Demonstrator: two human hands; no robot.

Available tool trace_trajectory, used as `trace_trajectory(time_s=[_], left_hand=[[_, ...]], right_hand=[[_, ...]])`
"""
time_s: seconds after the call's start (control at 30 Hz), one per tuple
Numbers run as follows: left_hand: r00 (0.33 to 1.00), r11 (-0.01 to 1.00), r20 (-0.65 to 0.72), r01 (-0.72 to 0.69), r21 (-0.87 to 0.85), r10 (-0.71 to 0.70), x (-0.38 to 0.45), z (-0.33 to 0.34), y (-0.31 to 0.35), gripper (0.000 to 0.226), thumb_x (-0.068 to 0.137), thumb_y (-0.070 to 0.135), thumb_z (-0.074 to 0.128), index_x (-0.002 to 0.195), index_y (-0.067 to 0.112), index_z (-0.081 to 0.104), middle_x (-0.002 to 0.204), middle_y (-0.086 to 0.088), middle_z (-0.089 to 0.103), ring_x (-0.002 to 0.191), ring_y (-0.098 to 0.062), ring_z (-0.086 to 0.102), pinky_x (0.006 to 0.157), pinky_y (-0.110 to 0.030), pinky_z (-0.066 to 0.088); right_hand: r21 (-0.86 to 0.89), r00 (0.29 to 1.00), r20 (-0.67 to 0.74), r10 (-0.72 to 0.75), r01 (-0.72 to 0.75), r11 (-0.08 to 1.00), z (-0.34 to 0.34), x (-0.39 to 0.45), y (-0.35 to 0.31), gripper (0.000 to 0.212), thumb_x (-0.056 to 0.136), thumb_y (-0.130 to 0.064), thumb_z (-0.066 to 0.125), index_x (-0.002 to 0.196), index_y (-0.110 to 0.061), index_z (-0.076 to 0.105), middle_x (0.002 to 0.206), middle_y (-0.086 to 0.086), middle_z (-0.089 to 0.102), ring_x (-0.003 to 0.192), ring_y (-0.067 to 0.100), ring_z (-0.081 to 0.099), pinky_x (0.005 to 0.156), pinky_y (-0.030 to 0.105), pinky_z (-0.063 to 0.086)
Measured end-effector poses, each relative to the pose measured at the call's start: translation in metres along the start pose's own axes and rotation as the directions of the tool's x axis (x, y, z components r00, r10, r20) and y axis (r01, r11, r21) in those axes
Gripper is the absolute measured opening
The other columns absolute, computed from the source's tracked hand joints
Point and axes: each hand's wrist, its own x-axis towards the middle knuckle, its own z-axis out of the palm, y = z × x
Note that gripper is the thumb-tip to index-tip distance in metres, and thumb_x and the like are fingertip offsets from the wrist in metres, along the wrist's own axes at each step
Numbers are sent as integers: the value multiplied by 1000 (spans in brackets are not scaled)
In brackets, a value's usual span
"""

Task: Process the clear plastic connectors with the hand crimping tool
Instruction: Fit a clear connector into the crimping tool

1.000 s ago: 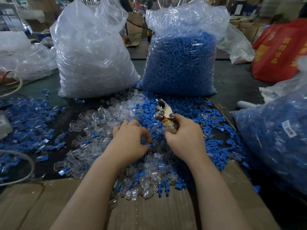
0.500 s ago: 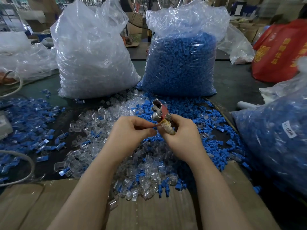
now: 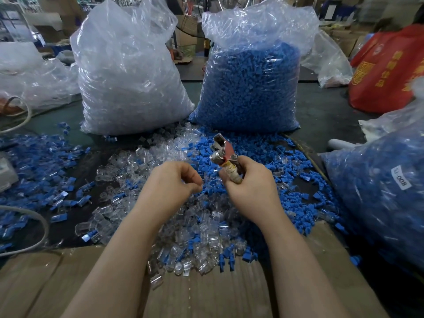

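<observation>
On the dark table (image 3: 321,115) heaped with small clear plastic connectors (image 3: 128,164), the right hand (image 3: 250,184) grips the metal hand crimping tool (image 3: 223,150), head tilted far-left, while the left hand (image 3: 172,182), just left, pinches something too small to identify.

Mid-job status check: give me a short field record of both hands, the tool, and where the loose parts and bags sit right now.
left hand: fingers curled, fingertips pinched together; any part between them too small to confirm
right hand: grips crimping tool handles
crimping tool: head up, pointing away, above the pile
loose pile: clear connectors mixed with blue pieces, under both hands
clear bag: upright, far left
blue bag: upright, far right of it
cardboard: near edge, beneath forearms
</observation>
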Motion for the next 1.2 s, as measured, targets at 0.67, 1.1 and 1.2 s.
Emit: trace_trajectory(time_s=[0.67, 1.1, 1.2], left_hand=[[999, 970, 45, -15, -243, 27, -1, 4, 10, 10, 88, 18, 73, 91, 26, 67, 81, 13, 72, 74, 4, 67, 63, -9, 48], [989, 798, -111, -143, -585, 96, -6, 1, 17, 31, 72, -3, 81, 90, 12, 61, 83, 1, 76, 76, -12, 73, 68, -17, 55], [987, 835, -130, -147, -530, 91, -7, 2, 18, 37, 69, 1, 85, 92, 20, 62, 79, 8, 75, 70, -5, 71, 63, -12, 53]], right_hand=[[91, 997, -73, -7, 14, 996, 1, 1, 3, 13, 90, -37, 67, 89, -25, 62, 72, -10, 65, 68, 11, 61, 63, 38, 52], [384, 997, -71, 21, 8, 923, -1, 0, -1, 16, 92, -32, 67, 82, -21, 62, 71, -7, 62, 58, 5, 51, 54, 24, 43], [379, 998, -56, 8, 14, 925, -1, -1, -3, 16, 92, -33, 67, 81, -22, 61, 71, -9, 61, 57, 2, 49, 51, 18, 40]])
